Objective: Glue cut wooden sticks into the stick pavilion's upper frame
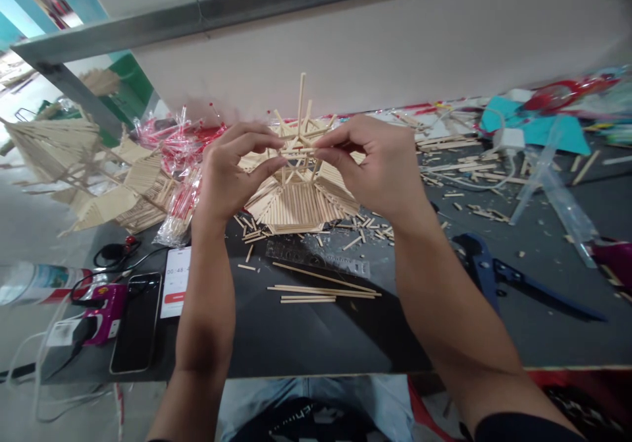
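Note:
A model of thin wooden sticks (pixel 301 206) stands on the dark table, with sloping roof-like panels and one tall upright stick at its top. My left hand (pixel 241 168) is at the left of its upper frame, thumb and fingertips pinched close to a short wooden stick (pixel 300 151) lying across the frame. From the right, my right hand (pixel 372 165) pinches that stick's other end between thumb and forefinger. Below the model lie a clear ruler (pixel 318 257) and several loose wooden sticks (pixel 323 290).
Blue-handled cutters (pixel 481 271) lie at the right, near stick offcuts (pixel 474 165) and a glue gun (pixel 615 261). At the left are a phone (pixel 135 323), another showing a timer (pixel 174 284), a purple power adapter (pixel 105 313), and a second stick model (pixel 113 185).

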The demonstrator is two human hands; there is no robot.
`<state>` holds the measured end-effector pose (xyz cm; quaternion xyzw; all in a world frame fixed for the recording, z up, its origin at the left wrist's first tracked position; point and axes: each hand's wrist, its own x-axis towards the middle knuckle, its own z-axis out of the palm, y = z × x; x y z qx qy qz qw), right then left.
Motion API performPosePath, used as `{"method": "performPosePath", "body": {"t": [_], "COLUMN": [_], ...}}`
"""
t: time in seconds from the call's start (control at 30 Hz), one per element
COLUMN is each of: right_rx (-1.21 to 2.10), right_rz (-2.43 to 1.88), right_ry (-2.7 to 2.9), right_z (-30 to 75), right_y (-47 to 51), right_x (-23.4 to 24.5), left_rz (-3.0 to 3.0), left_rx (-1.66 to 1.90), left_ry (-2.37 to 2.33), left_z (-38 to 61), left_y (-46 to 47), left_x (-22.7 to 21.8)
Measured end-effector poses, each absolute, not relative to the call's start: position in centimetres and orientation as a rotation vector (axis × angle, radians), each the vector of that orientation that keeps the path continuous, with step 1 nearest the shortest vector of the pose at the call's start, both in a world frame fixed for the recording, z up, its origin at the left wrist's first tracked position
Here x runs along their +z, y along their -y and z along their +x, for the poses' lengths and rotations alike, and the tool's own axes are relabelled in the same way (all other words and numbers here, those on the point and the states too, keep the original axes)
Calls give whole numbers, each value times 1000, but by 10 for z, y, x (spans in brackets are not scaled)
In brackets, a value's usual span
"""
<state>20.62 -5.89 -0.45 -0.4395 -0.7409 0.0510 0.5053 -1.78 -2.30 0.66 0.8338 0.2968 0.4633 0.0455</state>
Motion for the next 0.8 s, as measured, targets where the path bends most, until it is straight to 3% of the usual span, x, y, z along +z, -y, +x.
{"method": "performPosePath", "body": {"t": [0.5, 0.57, 0.67, 0.8], "right_rx": [60, 183, 269, 483], "right_rz": [-993, -1172, -1784, -2532], "right_ry": [1978, 2006, 1953, 1903], "right_z": [219, 240, 284, 336], "right_y": [94, 98, 93, 62], "right_x": [23, 28, 23, -15], "left_rz": [2859, 2798, 2703, 2639], "left_rx": [1095, 981, 828, 665], "left_ry": [-1190, -1173, -1135, -1085], "left_z": [15, 12, 3, -10], "left_y": [84, 85, 83, 76], "left_x": [36, 39, 44, 43]}}
